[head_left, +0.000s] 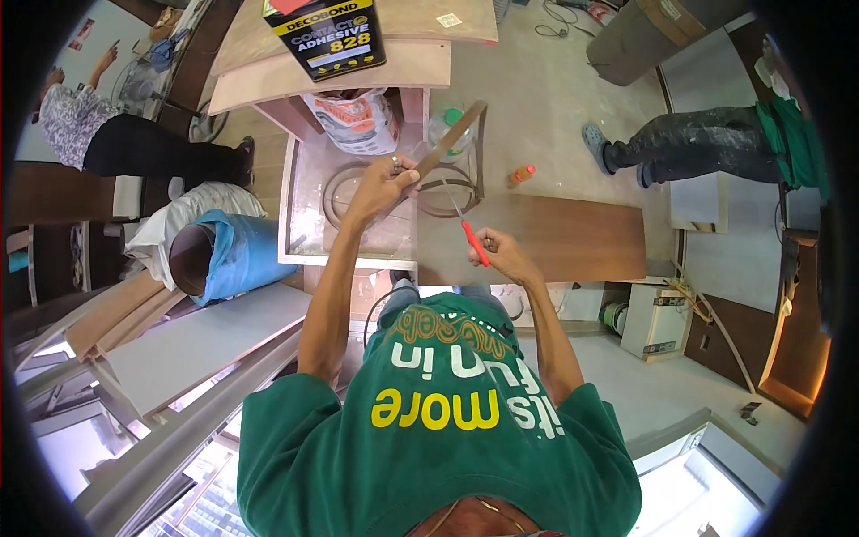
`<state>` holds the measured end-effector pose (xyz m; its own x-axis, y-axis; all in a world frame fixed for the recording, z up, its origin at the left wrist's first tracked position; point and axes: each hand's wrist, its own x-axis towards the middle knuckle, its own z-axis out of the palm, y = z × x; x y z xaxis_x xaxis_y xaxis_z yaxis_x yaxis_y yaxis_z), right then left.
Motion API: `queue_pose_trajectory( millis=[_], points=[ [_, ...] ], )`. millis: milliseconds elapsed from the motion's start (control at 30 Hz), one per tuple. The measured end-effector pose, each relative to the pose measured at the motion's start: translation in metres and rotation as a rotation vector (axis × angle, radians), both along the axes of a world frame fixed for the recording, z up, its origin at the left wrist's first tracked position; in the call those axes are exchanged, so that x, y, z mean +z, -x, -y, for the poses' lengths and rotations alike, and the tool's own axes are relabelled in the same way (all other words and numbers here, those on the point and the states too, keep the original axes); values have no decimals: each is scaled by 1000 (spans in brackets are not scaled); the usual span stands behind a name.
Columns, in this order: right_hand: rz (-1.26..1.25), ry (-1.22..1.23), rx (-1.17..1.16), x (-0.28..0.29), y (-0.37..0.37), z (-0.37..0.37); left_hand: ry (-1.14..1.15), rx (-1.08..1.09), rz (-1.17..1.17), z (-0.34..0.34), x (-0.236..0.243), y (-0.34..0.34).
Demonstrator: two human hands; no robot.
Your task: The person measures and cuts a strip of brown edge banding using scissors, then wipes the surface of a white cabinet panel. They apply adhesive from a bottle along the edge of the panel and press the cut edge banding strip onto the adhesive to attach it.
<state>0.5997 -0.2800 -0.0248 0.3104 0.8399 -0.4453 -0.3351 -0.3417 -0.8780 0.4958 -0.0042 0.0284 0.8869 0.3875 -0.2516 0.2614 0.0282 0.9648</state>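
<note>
Seen from above, a person in a green cotton T-shirt with white and yellow lettering works with both bare hands over a low, open box of pale panels. The left hand pinches a long, flat, bendy brown strip, whose free end slants up and to the right. Below it, thin brown loops curl over the box's dusty, smooth bottom. The right hand grips a red-handled tool, probably scissors, though the slim metal blade is too small to be sure; its tip points up toward the strip, near the left hand.

Under the right hand lies a flat, rectangular board with a brown wood-grain face. Beyond the strip stand a clear plastic container with a green cap and a crumpled white-and-orange sack. A boxy black-and-yellow metal can rests on a raw plywood top. A small orange bottle is on the floor, near the board. At left, glossy blue plastic sheeting wraps a hollow, rounded roll.
</note>
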Motion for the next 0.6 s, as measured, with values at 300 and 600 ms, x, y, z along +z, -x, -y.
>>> queue_pose_trajectory(
  millis=[300,600],
  points=[
    [47,14,129,12,2,-10,2,12,53,7,-19,12],
    [-14,10,159,2,6,-20,233,56,154,21,-24,19]
  ],
)
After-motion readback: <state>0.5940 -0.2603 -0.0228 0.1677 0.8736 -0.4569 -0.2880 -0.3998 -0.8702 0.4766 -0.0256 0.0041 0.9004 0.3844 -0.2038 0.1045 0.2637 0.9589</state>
